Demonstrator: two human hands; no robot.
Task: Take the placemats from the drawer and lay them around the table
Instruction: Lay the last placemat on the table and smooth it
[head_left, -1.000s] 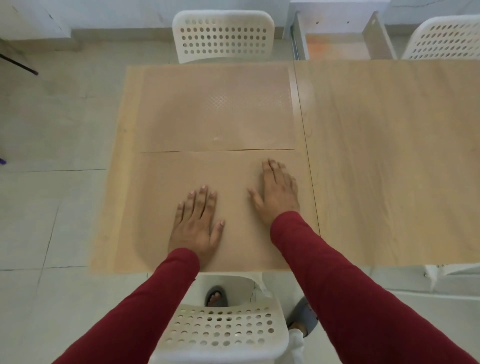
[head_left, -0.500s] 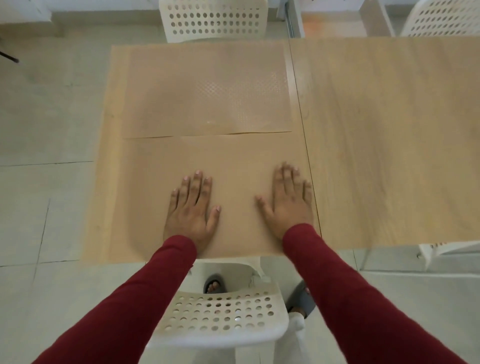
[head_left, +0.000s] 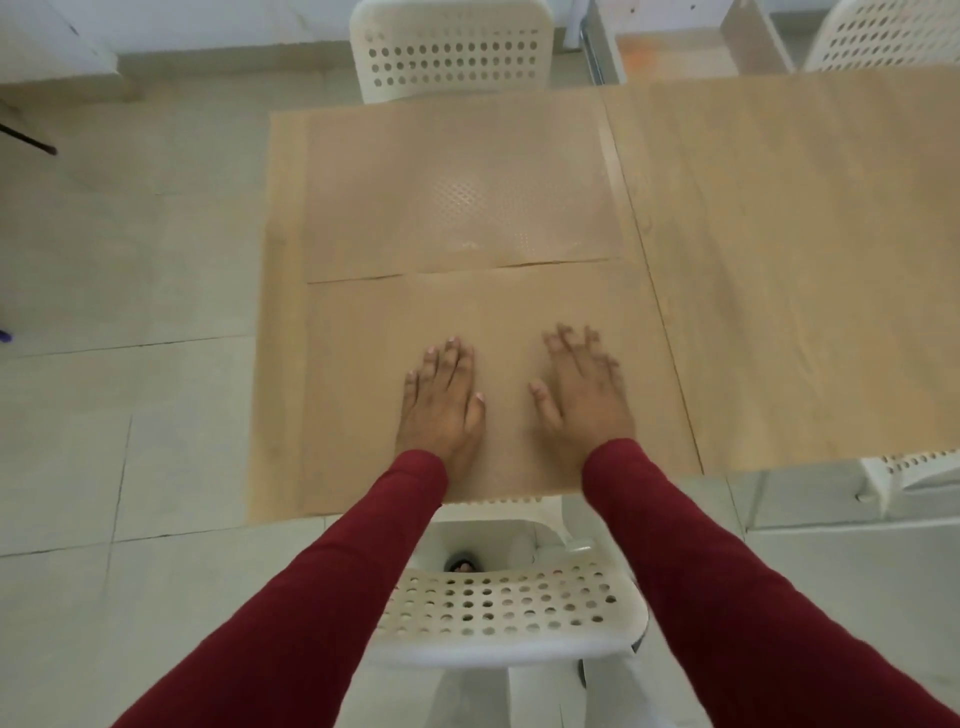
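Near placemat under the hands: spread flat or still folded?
Spread flat. The near placemat lies as a single sheet on the table, with the left hand and right hand resting open on it.

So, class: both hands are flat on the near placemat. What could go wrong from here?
1. The near placemat seems to reach past the table edge toward the chair; pressed by the left hand and right hand, it could slide off.
2. Pushed forward, it may ride over the far placemat, whose edge it meets.
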